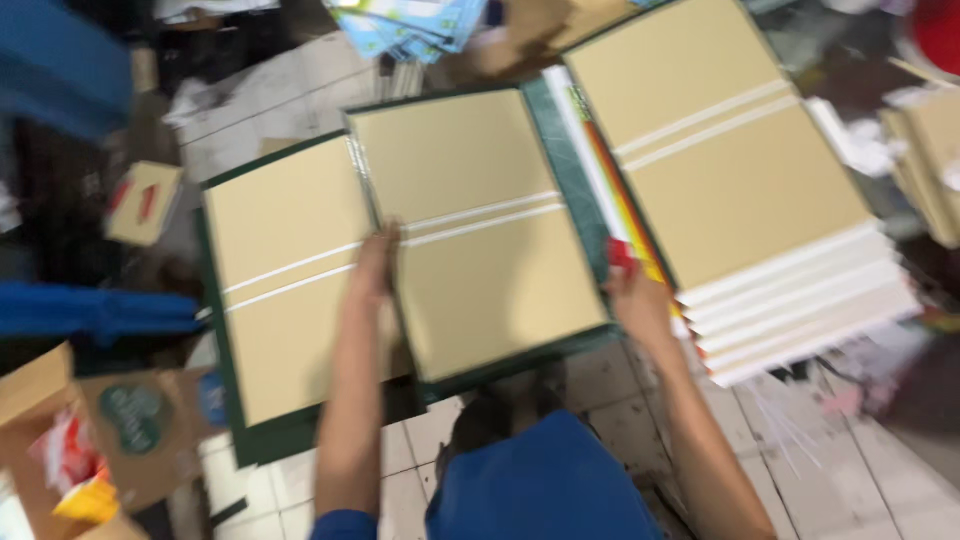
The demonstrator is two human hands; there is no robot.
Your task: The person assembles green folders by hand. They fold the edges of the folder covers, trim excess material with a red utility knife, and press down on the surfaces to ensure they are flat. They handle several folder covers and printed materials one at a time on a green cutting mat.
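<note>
1. Flat and open, the left hand [375, 265] lies on the left edge of the middle cover [478, 232], fingers stretched up along it; it presses the board and clasps nothing.
2. Right hand [635, 300] rests at the cover's right edge, beside something small and red [620, 255]. Motion blur hides whether the fingers pinch it or only touch the edge, so I cannot tell how closed they are.
3. Middle cover is a tan board with a dark green border and two pale stripes across it. It lies flat on the tiled floor [600, 385], between the hands.
4. Left cover [290, 280], same kind, lies just beside it; the middle cover overlaps its right edge.
5. A stack [740, 170] of like boards lies to the right, fanned so the white lower edges step out. Coloured sheet edges [615, 190] show between stack and middle cover.
6. A cardboard box [130, 420] stands at lower left, well apart from the hands. Blue printed sheets [415, 25] lie at the top.
</note>
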